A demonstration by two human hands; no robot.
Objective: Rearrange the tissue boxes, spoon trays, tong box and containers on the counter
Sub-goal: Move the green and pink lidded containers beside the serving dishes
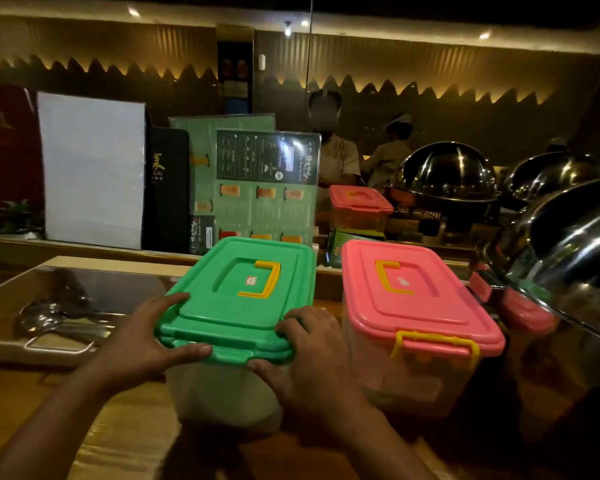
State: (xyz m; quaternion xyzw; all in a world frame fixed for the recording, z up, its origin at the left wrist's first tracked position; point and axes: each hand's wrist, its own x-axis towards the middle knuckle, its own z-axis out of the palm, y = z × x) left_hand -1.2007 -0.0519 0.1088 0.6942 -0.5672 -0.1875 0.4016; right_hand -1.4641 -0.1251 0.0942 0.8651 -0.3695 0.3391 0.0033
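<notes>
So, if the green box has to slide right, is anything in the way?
Yes: the pink box stands right beside the green box, on its right. Both hands already grip the green lid's near edge.

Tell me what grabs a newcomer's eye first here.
The green-lidded container at centre, gripped at its near edge by the left hand and right hand. Just right of it stands a pink-lidded container, and shiny chafing-dish domes gleam at the far right.

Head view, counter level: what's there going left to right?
Spoon tray → left hand → green-lidded container → right hand → pink-lidded container → steel dome lid.
</notes>
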